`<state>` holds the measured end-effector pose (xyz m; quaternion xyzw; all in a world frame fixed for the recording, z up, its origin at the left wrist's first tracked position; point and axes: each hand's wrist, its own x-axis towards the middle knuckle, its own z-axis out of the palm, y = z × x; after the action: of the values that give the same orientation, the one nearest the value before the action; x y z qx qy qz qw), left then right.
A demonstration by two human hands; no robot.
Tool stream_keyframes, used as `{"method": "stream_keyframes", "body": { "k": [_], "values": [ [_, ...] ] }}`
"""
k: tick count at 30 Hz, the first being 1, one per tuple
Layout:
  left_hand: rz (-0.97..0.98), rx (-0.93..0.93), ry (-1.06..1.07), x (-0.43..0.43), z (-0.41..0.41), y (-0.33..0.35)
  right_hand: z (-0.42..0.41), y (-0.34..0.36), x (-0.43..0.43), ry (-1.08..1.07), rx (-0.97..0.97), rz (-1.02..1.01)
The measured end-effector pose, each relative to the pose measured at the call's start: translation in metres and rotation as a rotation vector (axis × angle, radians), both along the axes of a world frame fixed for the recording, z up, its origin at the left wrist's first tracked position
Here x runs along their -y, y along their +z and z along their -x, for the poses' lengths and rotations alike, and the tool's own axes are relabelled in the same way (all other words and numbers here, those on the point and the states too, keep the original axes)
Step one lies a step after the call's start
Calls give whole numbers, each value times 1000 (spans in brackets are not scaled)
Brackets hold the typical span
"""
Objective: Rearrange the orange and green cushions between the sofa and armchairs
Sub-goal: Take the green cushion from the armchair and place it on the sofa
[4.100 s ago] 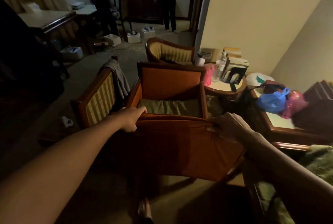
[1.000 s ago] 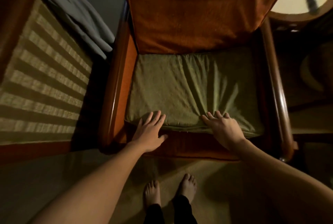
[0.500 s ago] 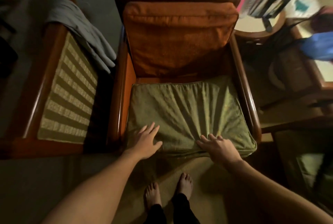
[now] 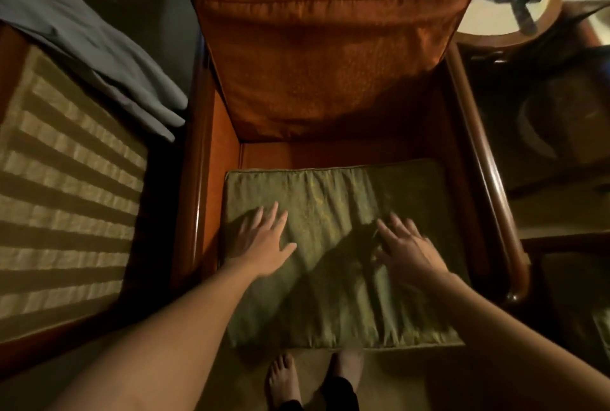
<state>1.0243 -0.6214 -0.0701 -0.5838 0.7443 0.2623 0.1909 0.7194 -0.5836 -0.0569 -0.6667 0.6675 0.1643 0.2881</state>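
The green cushion (image 4: 333,245) now sits forward on the armchair (image 4: 488,186) seat, a gap bared behind it below the orange cushion (image 4: 326,47); half a second ago it reached further back. Left hand (image 4: 260,242) and right hand (image 4: 406,252) lie flat on it, fingers spread, gripping nothing — likely sliding it out

You're in a dim living room: wooden armchair (image 4: 488,179) with cushions, striped seat (image 4: 62,192) beside it, cluttered round side table (image 4: 508,27).

Dim, warm light. A striped chair (image 4: 62,186) with grey cloth (image 4: 99,47) draped over it stands left; a round bench (image 4: 501,27) sits upper right; olive carpet (image 4: 412,384) underfoot.
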Motion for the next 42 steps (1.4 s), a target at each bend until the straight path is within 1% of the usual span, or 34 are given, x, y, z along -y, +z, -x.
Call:
{"method": "stream_keyframes", "body": {
  "k": [2,4,5,8,10,13,15,19,21,23,24,26,28,30,33,36,38,40,42],
  "values": [
    [34,4,7,38,2,-15,7,-15,44,-65,11,63],
    [49,19,29,75,2,-30,13,-30,84,-76,4,129],
    [52,27,49,90,2,-38,17,-36,100,-52,-22,150],
    [58,42,88,109,4,-66,28,-55,134,106,-146,173],
    [121,52,91,109,6,-82,34,-67,146,155,-158,171],
    [181,33,113,114,8,-92,39,-79,153,129,-123,147],
    [200,-7,134,117,10,-91,39,-82,154,80,-82,165],
    [323,-30,170,115,12,-89,34,-87,147,39,-49,361],
    [268,-27,190,118,16,-79,31,-84,142,-32,74,375],
    [182,-21,188,123,18,-63,25,-70,140,-170,249,353],
    [168,-23,164,126,19,-53,22,-60,139,-194,263,401],
    [224,-29,51,126,18,-29,19,-40,136,-141,116,527],
    [302,-37,-117,120,15,1,22,-14,133,-145,30,519],
    [372,-79,-205,112,8,36,24,19,129,-167,31,500],
    [462,-85,-278,104,1,92,26,74,121,-201,42,567],
    [528,-107,-288,98,-1,153,27,132,115,-171,90,641],
    [572,-135,-273,97,-2,188,29,170,115,-114,69,702],
    [605,-145,-253,95,-6,211,29,204,107,-56,72,725],
    [589,-129,-215,86,-5,218,25,222,91,16,100,718]
  ]
}}
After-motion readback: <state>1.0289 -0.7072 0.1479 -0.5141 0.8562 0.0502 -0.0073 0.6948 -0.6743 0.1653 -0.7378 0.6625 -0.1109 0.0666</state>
